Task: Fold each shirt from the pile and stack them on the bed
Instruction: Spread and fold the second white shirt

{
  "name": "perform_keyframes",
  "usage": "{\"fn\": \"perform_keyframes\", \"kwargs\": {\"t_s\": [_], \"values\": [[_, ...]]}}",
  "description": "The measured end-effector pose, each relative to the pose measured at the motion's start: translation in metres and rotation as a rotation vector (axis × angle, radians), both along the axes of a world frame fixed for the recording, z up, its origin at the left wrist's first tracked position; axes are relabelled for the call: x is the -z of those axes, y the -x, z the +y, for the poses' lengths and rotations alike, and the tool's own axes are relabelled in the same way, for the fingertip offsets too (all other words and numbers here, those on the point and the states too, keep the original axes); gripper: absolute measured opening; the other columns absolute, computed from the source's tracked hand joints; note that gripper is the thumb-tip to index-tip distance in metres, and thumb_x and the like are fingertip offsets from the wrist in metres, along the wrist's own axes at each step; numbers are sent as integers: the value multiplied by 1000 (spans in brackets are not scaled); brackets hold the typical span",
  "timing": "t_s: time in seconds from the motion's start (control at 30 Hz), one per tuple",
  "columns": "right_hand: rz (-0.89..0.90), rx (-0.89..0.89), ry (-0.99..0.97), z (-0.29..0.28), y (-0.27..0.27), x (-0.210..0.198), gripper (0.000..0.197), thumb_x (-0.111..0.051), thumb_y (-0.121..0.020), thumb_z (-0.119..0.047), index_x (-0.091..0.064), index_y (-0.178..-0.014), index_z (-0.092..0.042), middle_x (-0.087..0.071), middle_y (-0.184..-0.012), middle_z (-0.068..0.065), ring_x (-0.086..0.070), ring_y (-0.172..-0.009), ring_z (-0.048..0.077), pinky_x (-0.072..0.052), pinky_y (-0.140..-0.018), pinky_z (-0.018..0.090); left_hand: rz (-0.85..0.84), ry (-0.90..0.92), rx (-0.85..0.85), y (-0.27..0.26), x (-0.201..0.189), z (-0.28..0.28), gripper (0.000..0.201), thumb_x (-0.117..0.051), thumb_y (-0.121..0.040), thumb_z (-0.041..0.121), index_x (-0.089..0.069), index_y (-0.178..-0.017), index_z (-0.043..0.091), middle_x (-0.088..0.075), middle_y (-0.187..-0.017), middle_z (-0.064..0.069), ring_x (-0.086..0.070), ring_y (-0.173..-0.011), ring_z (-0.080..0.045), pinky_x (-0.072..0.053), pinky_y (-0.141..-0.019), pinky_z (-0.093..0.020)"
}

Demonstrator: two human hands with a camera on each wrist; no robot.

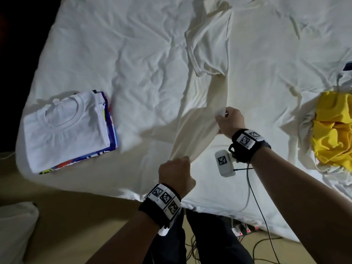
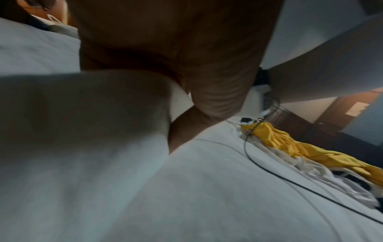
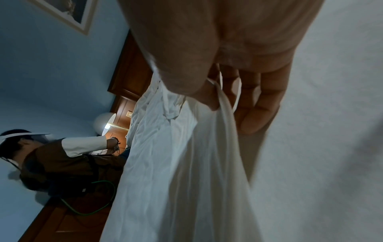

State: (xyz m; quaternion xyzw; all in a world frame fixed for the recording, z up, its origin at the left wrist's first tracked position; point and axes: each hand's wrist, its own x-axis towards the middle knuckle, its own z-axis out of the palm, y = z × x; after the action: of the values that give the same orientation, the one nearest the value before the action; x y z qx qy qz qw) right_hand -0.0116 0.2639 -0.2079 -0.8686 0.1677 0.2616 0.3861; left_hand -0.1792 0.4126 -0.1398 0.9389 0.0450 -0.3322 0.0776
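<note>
A cream shirt point(image 1: 207, 60) stretches up the middle of the white bed point(image 1: 133, 50), its near end lifted off the sheet. My left hand point(image 1: 176, 169) grips that end in a fist near the bed's front edge. My right hand point(image 1: 227, 119) pinches the same shirt's edge a little farther up and to the right; in the right wrist view the cream shirt point(image 3: 186, 163) hangs from between thumb and fingers point(image 3: 257, 104). A stack of folded shirts point(image 1: 66, 128), white one on top, lies at the left. A pile with a yellow shirt point(image 1: 335, 130) lies at the right.
A white tagged box point(image 1: 224, 162) with cables lies on the bed under my right wrist. Cables trail over the bed's front edge to the floor. Another person point(image 3: 62, 157) stands by a lamp beyond the bed. A white pillow point(image 1: 15, 229) lies on the floor at lower left.
</note>
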Motion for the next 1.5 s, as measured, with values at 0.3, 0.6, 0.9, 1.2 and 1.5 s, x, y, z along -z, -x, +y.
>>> {"fn": "perform_keyframes", "kwargs": {"t_s": [0.3, 0.6, 0.9, 1.2, 1.5], "values": [[-33, 44, 68, -25, -6, 8, 20, -58, -97, -24, -69, -107, -10, -65, -93, 7, -61, -86, 29, -50, -73, 32, 42, 344, 35, 22, 11, -62, 34, -46, -102, 41, -65, -110, 14, -70, -105, -15, -66, -96, -37, -50, -81, -41], [-8, -30, 200, -11, 46, 5, 38, -51, -99, -40, -42, -126, -16, -65, -115, 13, -60, -96, 36, -39, -77, 37, -398, 205, 141, -8, 72, 3, 55, -40, -101, 33, -42, -153, 13, -33, -159, -24, -28, -149, -42, -28, -118, -59], [-166, -30, 433, -27, 78, 22, 34, -43, -103, -27, -36, -135, -17, -62, -121, 17, -65, -94, 44, -42, -71, 43, -350, 81, 187, -3, 115, 37, 79, -15, -103, 62, -24, -161, 9, -17, -170, -11, -14, -157, -34, -17, -120, -67], [-457, -714, 487, 11, 27, 30, 65, -20, -103, -36, -6, -163, -13, 7, -171, 7, 10, -157, 25, 0, -127, 46, -562, 176, 255, -78, 111, 26, 66, -34, -94, 29, -36, -157, 7, -22, -166, -21, -22, -153, -41, -21, -118, -67], [-253, -405, 597, -20, 3, 40, 66, -32, -104, -49, -22, -157, -12, -19, -166, 9, -12, -154, 27, 1, -124, 56, -500, 99, 279, -122, 112, 61, 57, -33, -102, 46, -43, -148, 15, -37, -156, -14, -38, -141, -40, -31, -111, -61]]}}
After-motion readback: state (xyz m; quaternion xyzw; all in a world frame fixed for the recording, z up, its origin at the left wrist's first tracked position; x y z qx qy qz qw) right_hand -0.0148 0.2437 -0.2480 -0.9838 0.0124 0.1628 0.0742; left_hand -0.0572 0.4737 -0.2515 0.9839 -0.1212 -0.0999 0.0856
